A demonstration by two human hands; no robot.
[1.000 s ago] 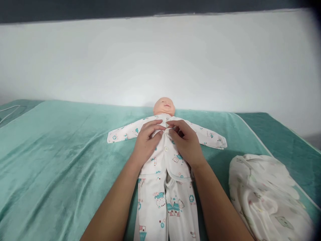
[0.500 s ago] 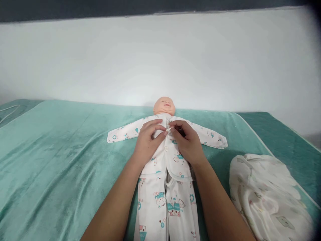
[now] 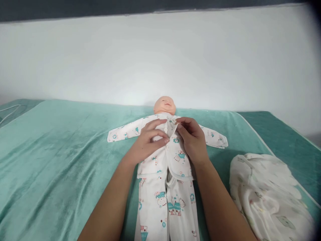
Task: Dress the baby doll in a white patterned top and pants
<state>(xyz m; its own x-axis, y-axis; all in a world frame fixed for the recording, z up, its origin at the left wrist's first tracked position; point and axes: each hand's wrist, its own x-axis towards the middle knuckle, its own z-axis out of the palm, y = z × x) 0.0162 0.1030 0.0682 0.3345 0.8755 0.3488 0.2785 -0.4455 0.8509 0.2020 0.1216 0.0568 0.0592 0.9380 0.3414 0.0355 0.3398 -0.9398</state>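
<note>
A baby doll [image 3: 165,105] lies on its back in a white printed baby shirt [image 3: 155,157] and matching trousers [image 3: 155,201]. At the chest, the thumb and index finger of my left hand [image 3: 150,139] close on the shirt's front edge; its other visible finger rests higher on the cloth. My right hand [image 3: 193,139] pinches the upper edge of the opposite front panel and lifts it outward. The neckline gapes between my hands. One button [image 3: 166,130] shows on the left edge, and a lower button [image 3: 167,147] sits at the middle of the front.
A green plush blanket [image 3: 62,150] with a few wrinkles lies under the doll. On the right is a bunched white printed cloth [image 3: 265,197]. A pale wall [image 3: 160,57] rises behind the doll's head. A white cord [image 3: 10,110] lies at the far left.
My hands, together at the shirt opening before, have moved apart. The right has drawn the panel's upper edge to the right, opening the neckline; the left has slid slightly down.
</note>
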